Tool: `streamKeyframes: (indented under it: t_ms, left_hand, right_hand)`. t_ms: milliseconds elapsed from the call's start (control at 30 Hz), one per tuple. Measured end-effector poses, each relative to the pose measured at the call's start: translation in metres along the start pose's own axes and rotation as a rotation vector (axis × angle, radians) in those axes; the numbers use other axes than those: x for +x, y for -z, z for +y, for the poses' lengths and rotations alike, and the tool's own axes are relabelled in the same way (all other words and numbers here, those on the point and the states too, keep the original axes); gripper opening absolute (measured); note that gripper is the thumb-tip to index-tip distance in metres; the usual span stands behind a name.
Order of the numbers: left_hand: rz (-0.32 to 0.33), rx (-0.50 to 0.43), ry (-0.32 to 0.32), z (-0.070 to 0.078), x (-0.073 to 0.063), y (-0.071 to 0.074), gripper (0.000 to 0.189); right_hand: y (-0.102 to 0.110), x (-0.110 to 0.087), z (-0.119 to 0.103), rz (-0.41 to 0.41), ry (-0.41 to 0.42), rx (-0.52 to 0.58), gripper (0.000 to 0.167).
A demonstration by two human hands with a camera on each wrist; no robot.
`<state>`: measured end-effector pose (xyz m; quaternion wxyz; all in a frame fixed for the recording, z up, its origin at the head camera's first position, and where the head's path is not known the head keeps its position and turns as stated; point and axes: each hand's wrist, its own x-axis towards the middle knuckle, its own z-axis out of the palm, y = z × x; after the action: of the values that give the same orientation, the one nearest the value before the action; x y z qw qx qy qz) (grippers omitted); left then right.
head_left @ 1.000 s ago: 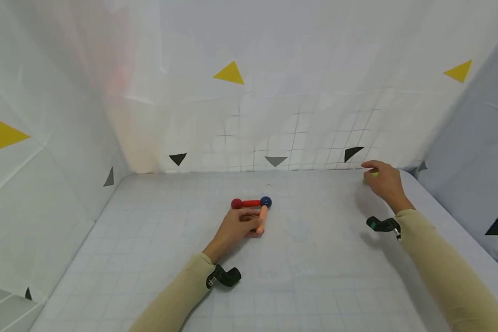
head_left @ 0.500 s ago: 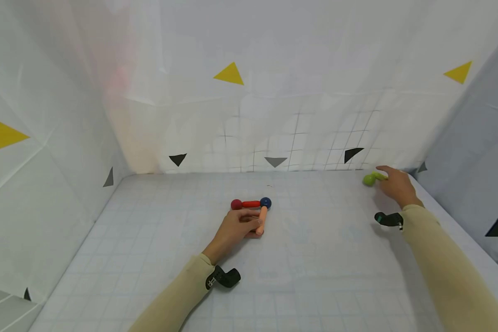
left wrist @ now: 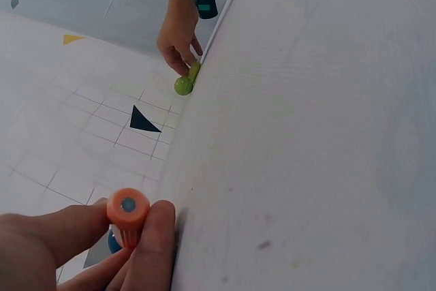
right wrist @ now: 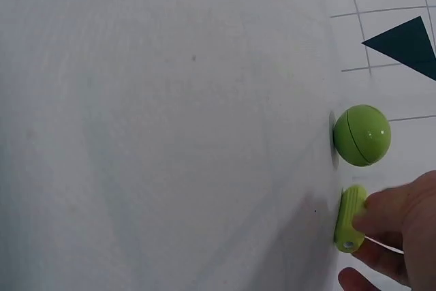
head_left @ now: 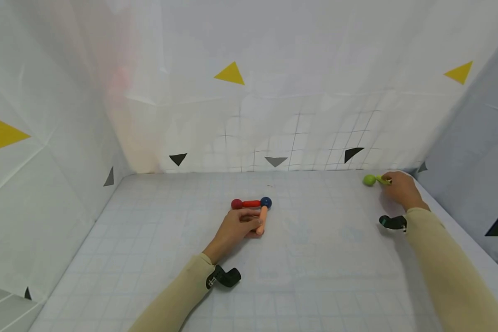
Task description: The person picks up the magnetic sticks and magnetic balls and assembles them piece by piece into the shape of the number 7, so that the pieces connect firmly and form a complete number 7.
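Observation:
My left hand (head_left: 232,228) pinches an orange magnetic rod (head_left: 263,216) between thumb and fingers. The rod's far end meets a dark blue ball (head_left: 266,202), and from that ball a red rod (head_left: 251,203) runs left to a dark red ball (head_left: 236,204). In the left wrist view the orange rod's round end (left wrist: 128,204) shows a metal tip. At the back right, my right hand (head_left: 401,190) pinches a yellow-green magnetic rod (right wrist: 351,217). Beside this rod lies a green ball (right wrist: 362,135), slightly apart from it in the right wrist view.
The pieces lie on a white table (head_left: 307,258) with a faint grid. White sheeting with yellow and black triangles rises behind it (head_left: 299,60) and at both sides. A small black camera sits on each wrist, over beige sleeves (head_left: 444,258).
My right hand has moved right and slightly down, off the green ball, and now grips the yellow-green rod, whose near end has swung down. The left hand has stayed still.

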<state>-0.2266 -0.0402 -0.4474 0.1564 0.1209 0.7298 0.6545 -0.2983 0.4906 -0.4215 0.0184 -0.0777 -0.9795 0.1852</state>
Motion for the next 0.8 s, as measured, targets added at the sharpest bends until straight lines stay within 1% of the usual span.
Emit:
streamKeyframes:
  t_ms: [67,200,300,467,700,800]
  left_hand:
    - [0.003,0.007,-0.002,0.0000,-0.0001,0.0002,0.034]
    - [0.010,0.024,-0.005,-0.0004,0.0006,0.0002,0.034]
    - [0.016,0.037,-0.002,-0.0010,0.0018,-0.0001,0.034]
    - [0.024,0.052,0.002,-0.0012,0.0027,-0.0007,0.034]
    - [0.034,0.061,0.011,-0.0002,0.0021,-0.0010,0.033]
    - [0.035,0.066,0.012,0.0004,0.0018,-0.0010,0.032]
  right_hand:
    - [0.0015,-0.0011,-0.0023,-0.002,-0.002,0.010,0.039]
    - [0.0047,-0.0027,-0.0058,-0.053,-0.018,0.031,0.040]
    - [0.0058,-0.0023,-0.0069,-0.076,-0.007,0.044,0.041]
    - [0.0054,-0.0009,-0.0074,-0.056,0.025,0.034,0.050]
    - [0.0032,-0.0019,-0.0081,-0.068,-0.011,0.021,0.055]
    - [0.0027,-0.0036,-0.0091,-0.054,-0.011,0.013,0.055]
